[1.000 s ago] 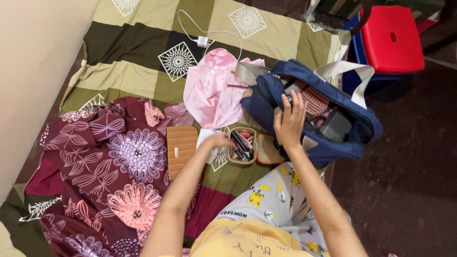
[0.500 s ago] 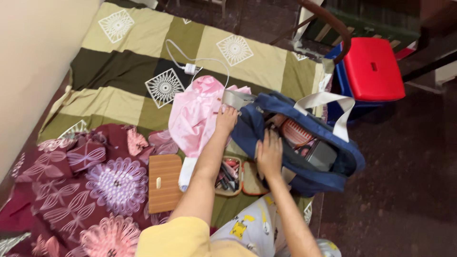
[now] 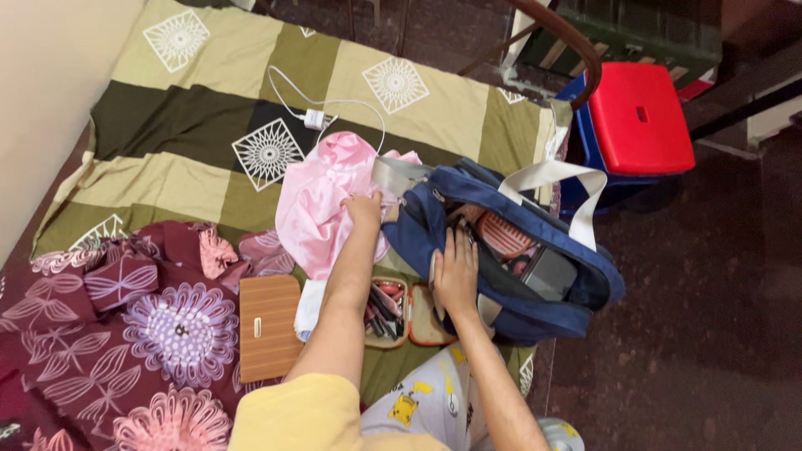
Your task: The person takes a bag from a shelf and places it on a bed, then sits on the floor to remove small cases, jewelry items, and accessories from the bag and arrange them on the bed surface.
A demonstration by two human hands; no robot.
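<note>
I see the blue bag (image 3: 468, 250) lying open at the right edge of the bed, on the green patchwork bedspread (image 3: 192, 167), its grey-white strap (image 3: 555, 179) looping over the top. My right hand (image 3: 456, 274) rests flat on the bag's near rim, fingers spread and pressing the fabric down, not closed around anything. My left hand (image 3: 365, 206) is further up, at the bag's left end, where the bag meets a crumpled pink garment (image 3: 322, 205); its fingers curl in, but I cannot tell whether they pinch the bag's edge or the pink cloth. The two hands are apart, one at each end of the opening.

Inside the bag I make out a red striped item (image 3: 505, 235) and a dark flat pouch (image 3: 549, 274). Just beside the bag, under my forearms, sits an open small case (image 3: 399, 313) with pens or cosmetics in it. Left of that lies a brown striped wallet (image 3: 269, 327), resting against a maroon floral cloth (image 3: 125, 334). A white charger with cable (image 3: 315, 119) lies further up the bed. Off the bed, on the dark floor, stands a red stool (image 3: 639, 117).
</note>
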